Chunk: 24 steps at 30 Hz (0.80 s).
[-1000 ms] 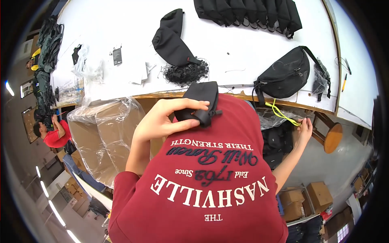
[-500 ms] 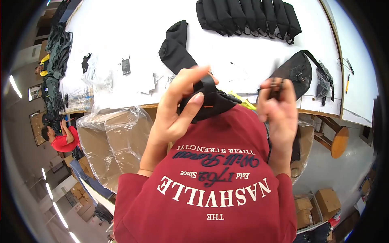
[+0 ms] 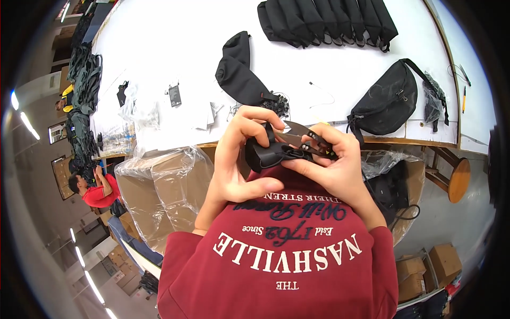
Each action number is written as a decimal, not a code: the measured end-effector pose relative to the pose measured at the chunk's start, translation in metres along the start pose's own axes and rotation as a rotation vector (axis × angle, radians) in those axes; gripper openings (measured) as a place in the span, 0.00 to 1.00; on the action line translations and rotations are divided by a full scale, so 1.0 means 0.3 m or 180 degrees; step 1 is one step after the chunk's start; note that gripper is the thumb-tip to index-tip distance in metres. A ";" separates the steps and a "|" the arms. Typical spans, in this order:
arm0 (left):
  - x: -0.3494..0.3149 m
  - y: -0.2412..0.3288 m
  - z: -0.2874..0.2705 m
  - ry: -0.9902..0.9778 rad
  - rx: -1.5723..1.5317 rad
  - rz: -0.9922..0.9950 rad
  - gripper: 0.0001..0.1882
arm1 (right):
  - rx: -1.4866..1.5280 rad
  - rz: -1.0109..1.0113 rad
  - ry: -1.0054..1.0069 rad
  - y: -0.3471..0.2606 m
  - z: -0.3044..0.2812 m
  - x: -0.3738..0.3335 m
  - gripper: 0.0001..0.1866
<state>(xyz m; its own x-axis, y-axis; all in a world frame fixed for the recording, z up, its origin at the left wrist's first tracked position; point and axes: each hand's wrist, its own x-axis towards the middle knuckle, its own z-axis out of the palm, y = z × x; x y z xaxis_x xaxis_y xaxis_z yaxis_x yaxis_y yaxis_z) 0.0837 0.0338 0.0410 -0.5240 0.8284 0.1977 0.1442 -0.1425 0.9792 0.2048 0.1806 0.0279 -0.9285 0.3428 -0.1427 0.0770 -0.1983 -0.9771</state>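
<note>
Close to my chest, my left hand (image 3: 236, 154) is closed round a small black fabric bag (image 3: 260, 157), its fingers hooked at a black strap loop. My right hand (image 3: 334, 159) grips thread snips (image 3: 319, 144) with dark handles, the grey blade pointing left toward the bag. Its thumb presses at the bag's right end, so both hands touch the bag. The underside of the bag is hidden by my hands. Just beyond them, a limp black pouch (image 3: 239, 74) lies on the white table (image 3: 175, 48) by a small pile of black parts (image 3: 276, 103).
A black mesh waist bag (image 3: 390, 101) lies to the right on the table. Several black bags (image 3: 324, 21) stand in a row at the back. Plastic-lined cartons (image 3: 164, 191) stand below the table's edge at left. A stool (image 3: 458, 181) is at right. A person in red (image 3: 101, 190) works far left.
My right hand has swung left and in with the snips, from beside the waist bag to the bag in my left hand. My left hand still holds the bag, now turned.
</note>
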 end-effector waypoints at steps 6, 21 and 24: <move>-0.014 0.034 0.021 0.0444 0.0445 0.0026 0.10 | 0.0025 0.0086 -0.0071 -0.019 0.014 -0.003 0.12; -0.037 0.078 0.014 0.0628 -0.0597 -0.0769 0.01 | -0.0116 -0.0063 -0.0158 -0.014 0.047 -0.025 0.13; -0.045 0.096 0.024 0.0937 -0.0638 -0.1164 0.03 | -0.0006 -0.0030 -0.0088 -0.004 0.057 -0.031 0.13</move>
<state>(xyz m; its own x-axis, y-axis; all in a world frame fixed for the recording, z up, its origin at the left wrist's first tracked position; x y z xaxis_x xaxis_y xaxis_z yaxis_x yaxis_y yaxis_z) 0.1010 0.0224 0.0661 -0.7285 0.6600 -0.1835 -0.2415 0.0033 0.9704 0.2073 0.1620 0.0333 -0.9389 0.3191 -0.1291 0.0688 -0.1935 -0.9787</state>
